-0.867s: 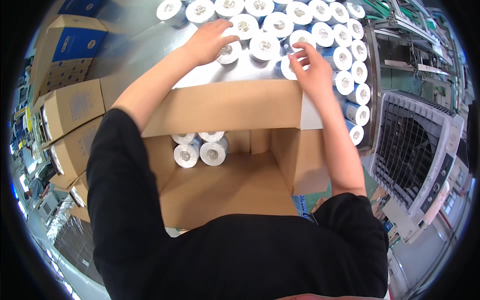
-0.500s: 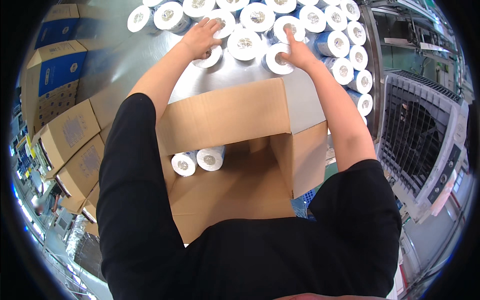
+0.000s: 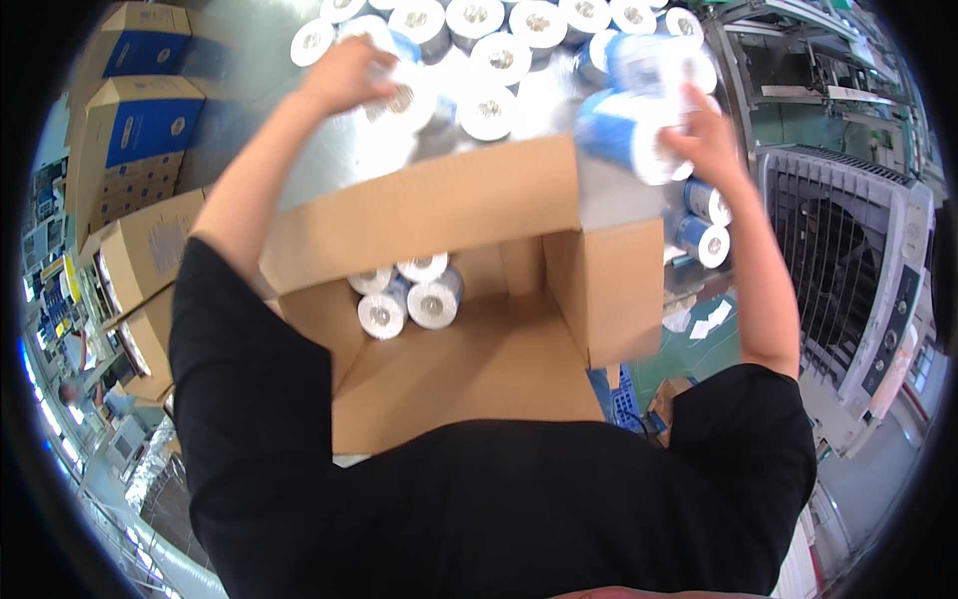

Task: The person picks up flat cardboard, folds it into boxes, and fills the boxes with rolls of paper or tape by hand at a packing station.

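My right hand [image 3: 707, 140] grips two film-wrapped white and blue rolls [image 3: 615, 130], which are tilted and blurred by motion above the table's right part. At the left, my left hand [image 3: 344, 76] closes on wrapped rolls, with its thumb at the middle of one roll's end [image 3: 407, 103]; blur hides how many it has. Between me and the table stands an open cardboard box [image 3: 429, 190], its flaps folded outward. Several rolls [image 3: 381, 315] stand inside at its far left corner, and the box's bare floor shows beside them.
More wrapped rolls [image 3: 501, 60] stand in rows on the shiny metal table [image 3: 244, 135]. Printed blue and brown cartons [image 3: 150, 130] line the left side. A grey machine with a grille [image 3: 833, 260] stands at the right. A blue plastic crate [image 3: 621, 399] lies low beyond the box's right side.
Both hands have moved apart, each bringing rolls along. The right hand's rolls have lifted and tilted. More rolls show inside the box than before.
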A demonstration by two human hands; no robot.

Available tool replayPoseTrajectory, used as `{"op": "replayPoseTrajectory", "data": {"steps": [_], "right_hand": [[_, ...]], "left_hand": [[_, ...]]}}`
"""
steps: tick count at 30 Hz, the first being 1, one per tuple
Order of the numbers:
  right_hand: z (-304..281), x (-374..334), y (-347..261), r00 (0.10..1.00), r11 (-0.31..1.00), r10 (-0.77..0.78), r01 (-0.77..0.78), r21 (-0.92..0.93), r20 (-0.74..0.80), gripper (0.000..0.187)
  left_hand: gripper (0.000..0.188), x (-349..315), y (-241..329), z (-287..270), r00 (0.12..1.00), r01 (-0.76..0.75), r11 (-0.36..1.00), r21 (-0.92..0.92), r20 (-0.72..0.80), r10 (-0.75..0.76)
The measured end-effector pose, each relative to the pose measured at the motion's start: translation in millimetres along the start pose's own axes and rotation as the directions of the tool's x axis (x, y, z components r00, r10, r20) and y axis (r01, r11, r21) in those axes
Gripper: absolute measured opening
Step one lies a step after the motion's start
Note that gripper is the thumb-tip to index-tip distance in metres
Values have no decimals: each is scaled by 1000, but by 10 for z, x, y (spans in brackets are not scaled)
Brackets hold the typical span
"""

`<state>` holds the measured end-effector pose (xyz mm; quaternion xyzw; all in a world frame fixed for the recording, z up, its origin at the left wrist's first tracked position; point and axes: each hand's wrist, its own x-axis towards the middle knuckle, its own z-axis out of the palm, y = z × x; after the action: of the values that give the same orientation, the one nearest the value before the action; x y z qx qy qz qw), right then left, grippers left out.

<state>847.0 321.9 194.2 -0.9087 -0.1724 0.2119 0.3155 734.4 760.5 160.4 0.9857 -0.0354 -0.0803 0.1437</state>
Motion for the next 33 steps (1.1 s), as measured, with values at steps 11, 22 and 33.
{"op": "replayPoseTrajectory", "data": {"steps": [11, 22, 33], "right_hand": [[-927, -1674, -794, 707, 871, -482, 449, -198, -518, 62], [1020, -1982, -1273, 671, 691, 22, 525, -496, 741, 56], [2970, -1388, -65, 560, 601, 591, 174, -780, 580, 92]], "left_hand": [[28, -1875, 1670, -627, 785, 607, 292, -739, 615, -73], [24, -1957, 1798, 2093, 903, -299, 946, 128, 358, 238], [44, -1592, 1671, 297, 885, -461, 874, -155, -9, 466]]}}
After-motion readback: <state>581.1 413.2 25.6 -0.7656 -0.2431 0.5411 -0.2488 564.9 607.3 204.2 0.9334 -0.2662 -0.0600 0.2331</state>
